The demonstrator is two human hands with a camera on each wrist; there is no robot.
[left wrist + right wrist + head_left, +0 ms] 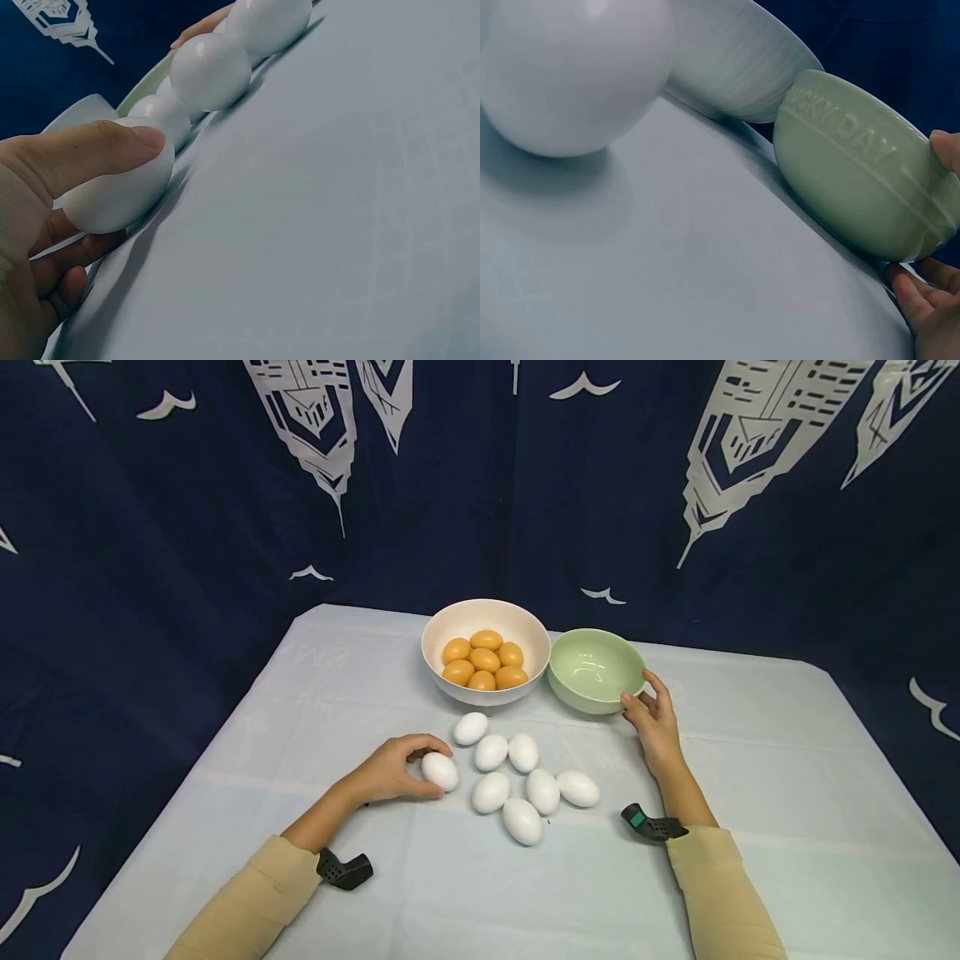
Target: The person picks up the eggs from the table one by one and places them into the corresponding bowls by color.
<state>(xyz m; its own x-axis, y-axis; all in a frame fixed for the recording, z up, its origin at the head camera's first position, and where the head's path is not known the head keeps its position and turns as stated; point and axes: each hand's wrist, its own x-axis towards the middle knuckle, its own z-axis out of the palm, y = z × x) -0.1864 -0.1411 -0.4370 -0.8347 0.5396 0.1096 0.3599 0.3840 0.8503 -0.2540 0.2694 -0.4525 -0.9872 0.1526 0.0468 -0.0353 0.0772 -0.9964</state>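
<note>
My left hand holds a white egg between the thumb and fingers, left of a loose group of white eggs. In the left wrist view the thumb lies over the held egg, with fingers beneath it. At the right side of a light green bowl, my right hand grips the edge. The right wrist view has the thumb at the rim and fingertips by the base of the green bowl, which bears raised lettering. No egg shows inside it.
A larger white bowl with several orange-yellow eggs stands at the back, touching or nearly touching the green bowl's left side. A white cloth covers the table. Behind the table hangs a dark blue patterned curtain.
</note>
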